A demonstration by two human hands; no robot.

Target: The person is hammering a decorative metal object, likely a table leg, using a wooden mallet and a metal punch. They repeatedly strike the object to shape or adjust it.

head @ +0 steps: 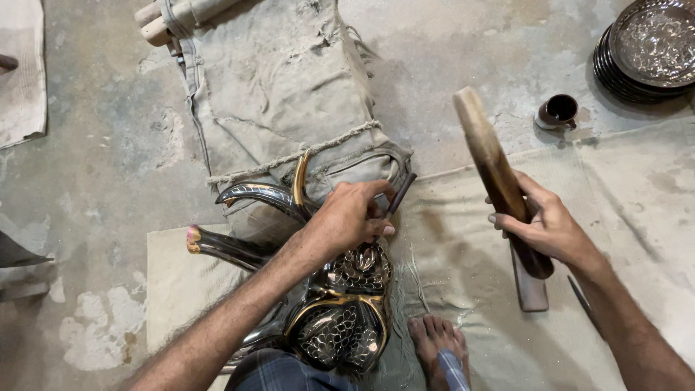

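Observation:
My left hand (351, 217) grips a thin dark metal punch (399, 195), its tip set on a shiny engraved metal piece (340, 311) with curved horns (264, 194) that lies between my knees. My right hand (546, 228) is shut on a long wooden mallet (492, 166), raised off the floor to the right of the piece, its worn pale end pointing up and away. My bare foot (434, 344) rests on the cloth beside the metal piece.
A folded sackcloth pad (275, 80) lies beyond the piece, and a pale cloth (637, 195) covers the floor at right. A small dark cup (557, 112) and a stack of engraved metal plates (644, 51) sit at top right. A flat wooden block (532, 289) lies under the mallet.

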